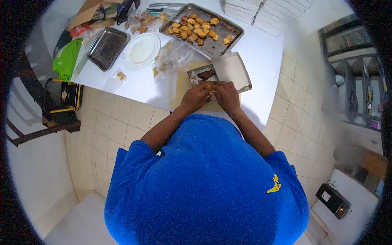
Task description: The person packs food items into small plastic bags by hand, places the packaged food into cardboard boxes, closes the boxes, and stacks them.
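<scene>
My left hand (196, 97) and my right hand (226, 96) meet over the near part of a small cardboard box (190, 74). The fingers of both are drawn together around something small, which they mostly hide. In the far part of the box, dark brown pieces of food (206, 74) lie on white lining. The box's lid (232, 71) is folded open to the right. Beneath the box a yellowish sheet (176, 92) covers part of the white table.
Beyond the box, a large baking tray (173, 34) holds many golden-brown baked pieces (197, 28). To the left are a white plate (142, 50), a dark empty tray (107, 48) and clear plastic bags (179, 53) with snacks. Stacked white boxes (261, 12) stand at the back right.
</scene>
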Action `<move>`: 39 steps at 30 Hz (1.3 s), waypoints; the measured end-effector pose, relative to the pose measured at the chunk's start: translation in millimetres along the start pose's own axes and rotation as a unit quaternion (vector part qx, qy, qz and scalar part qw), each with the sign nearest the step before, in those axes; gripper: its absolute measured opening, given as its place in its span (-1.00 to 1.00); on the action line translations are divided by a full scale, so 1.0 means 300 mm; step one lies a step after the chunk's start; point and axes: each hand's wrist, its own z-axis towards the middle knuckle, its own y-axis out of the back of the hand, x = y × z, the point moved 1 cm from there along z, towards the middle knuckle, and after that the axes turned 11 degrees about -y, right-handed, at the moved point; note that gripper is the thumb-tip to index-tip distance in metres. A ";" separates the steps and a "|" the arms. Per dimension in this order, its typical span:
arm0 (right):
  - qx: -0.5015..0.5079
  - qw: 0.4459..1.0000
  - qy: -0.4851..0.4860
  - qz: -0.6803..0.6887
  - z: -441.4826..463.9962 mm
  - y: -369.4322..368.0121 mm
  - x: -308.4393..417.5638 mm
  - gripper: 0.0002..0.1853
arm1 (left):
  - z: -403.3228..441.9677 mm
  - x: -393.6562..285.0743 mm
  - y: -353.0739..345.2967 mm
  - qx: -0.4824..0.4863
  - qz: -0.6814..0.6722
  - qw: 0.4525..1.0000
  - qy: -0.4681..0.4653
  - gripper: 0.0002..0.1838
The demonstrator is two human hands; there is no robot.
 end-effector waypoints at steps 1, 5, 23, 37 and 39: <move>-0.053 0.997 -0.020 0.058 -0.011 0.053 0.019 -0.79 | 0.020 0.004 -0.001 -0.024 -0.030 0.998 -0.055 -0.73; -0.219 0.889 -0.324 0.238 -0.118 0.007 -0.077 -0.22 | 0.028 0.072 -0.095 -0.011 -0.040 0.988 -0.149 -0.76; -0.127 0.875 -0.349 0.312 -0.066 -0.074 -0.199 -0.53 | 0.441 0.394 0.179 0.127 -0.151 0.974 -0.108 -0.47; -0.138 0.976 -0.167 0.013 -0.205 -0.162 -0.034 -0.58 | 0.116 0.476 0.119 0.133 0.037 0.939 -0.315 -0.30; -0.142 0.977 -0.158 -0.025 -0.221 -0.175 -0.020 -0.56 | 0.119 0.477 0.129 0.130 0.039 0.931 -0.339 -0.30</move>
